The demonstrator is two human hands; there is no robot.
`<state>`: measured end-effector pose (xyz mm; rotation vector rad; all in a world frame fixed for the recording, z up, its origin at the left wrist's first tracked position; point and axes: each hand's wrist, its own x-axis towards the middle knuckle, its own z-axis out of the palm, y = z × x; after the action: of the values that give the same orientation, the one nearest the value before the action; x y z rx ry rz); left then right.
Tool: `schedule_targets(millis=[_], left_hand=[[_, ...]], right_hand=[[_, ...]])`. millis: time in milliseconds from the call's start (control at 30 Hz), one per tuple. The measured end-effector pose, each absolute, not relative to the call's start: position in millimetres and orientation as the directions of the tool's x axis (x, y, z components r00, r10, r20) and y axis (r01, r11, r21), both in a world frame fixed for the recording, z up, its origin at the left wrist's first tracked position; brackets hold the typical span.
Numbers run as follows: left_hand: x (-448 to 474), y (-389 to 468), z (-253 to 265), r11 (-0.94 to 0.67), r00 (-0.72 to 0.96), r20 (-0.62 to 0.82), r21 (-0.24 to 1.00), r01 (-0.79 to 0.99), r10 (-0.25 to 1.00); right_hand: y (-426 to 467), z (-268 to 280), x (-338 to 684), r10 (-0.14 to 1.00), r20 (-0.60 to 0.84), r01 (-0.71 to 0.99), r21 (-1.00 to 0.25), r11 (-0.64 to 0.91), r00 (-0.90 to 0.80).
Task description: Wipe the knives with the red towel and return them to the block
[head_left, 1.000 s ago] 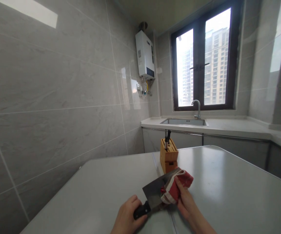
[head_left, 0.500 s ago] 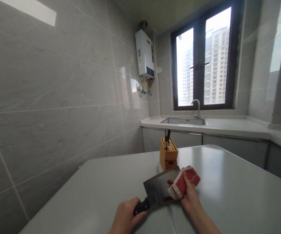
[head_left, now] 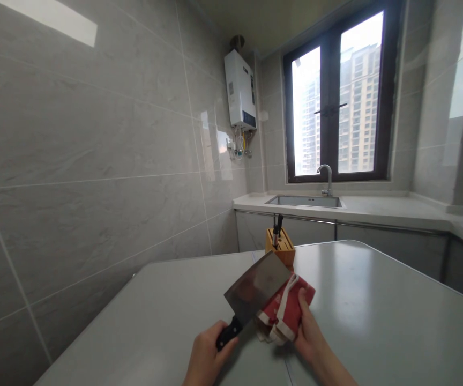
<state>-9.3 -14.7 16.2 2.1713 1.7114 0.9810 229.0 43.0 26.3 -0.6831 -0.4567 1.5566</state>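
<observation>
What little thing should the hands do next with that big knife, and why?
Maybe the right hand should lay the red cloth across the cleaver blade: most of the blade's visible face is uncovered, the folded cloth is right beside it, and the left hand grips the black handle.

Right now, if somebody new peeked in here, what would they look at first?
Probably the big cleaver, held by its black handle in the left hand over the pale table. Next would come the red cloth with pale edges, in the right hand by the blade. Behind them stands a wooden knife block, and farther back the bright window shines above the sink.
</observation>
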Motion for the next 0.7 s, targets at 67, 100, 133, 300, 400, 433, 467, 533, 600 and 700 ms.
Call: schedule_targets(millis=[67, 100, 133, 300, 400, 433, 467, 533, 600, 700], left_hand=[[-6.7, -15.0, 14.5, -0.306, 0.115, 0.353, 0.551, 0.777, 0.929], [-5.4, -15.1, 13.3, -0.306, 0.121, 0.343, 0.556, 0.773, 0.931], [-4.1, -15.2, 12.0, -0.306, 0.127, 0.335, 0.561, 0.769, 0.934], [0.4, -14.8, 6.3, -0.326, 0.155, 0.322, 0.587, 0.741, 0.934], [3.6, -14.9, 5.7, -0.346, 0.163, 0.336, 0.608, 0.715, 0.928], [5.2, -15.2, 6.3, -0.350, 0.162, 0.342, 0.615, 0.707, 0.926], [7.2, -15.8, 7.2, -0.357, 0.164, 0.347, 0.623, 0.696, 0.924], [11.7, -17.8, 9.9, -0.381, 0.188, 0.350, 0.642, 0.665, 0.918], [16.4, -20.5, 13.0, -0.418, 0.235, 0.351, 0.661, 0.623, 0.906], [21.3, -23.9, 16.2, -0.462, 0.300, 0.352, 0.666, 0.585, 0.887]], right_hand=[[36.1, 27.6, 221.1, 0.977, -0.188, -0.778, -0.596, -0.198, -0.104], [32.8, 27.7, 217.1, 0.973, -0.188, -0.789, -0.574, -0.218, -0.132], [29.6, 27.6, 213.0, 0.972, -0.175, -0.790, -0.567, -0.232, -0.160], [14.2, 22.1, 193.7, 0.929, -0.112, -0.683, -0.648, -0.337, -0.352], [6.4, 17.5, 183.6, 0.912, -0.045, -0.598, -0.742, -0.304, -0.409], [4.4, 16.3, 180.6, 0.915, -0.031, -0.580, -0.765, -0.281, -0.403], [2.8, 15.2, 177.9, 0.920, -0.020, -0.567, -0.782, -0.259, -0.392], [0.9, 13.8, 173.7, 0.931, -0.002, -0.552, -0.805, -0.219, -0.366], [0.8, 13.4, 172.0, 0.942, 0.003, -0.533, -0.825, -0.187, -0.335], [3.3, 13.1, 173.9, 0.963, -0.026, -0.494, -0.854, -0.160, -0.266]])
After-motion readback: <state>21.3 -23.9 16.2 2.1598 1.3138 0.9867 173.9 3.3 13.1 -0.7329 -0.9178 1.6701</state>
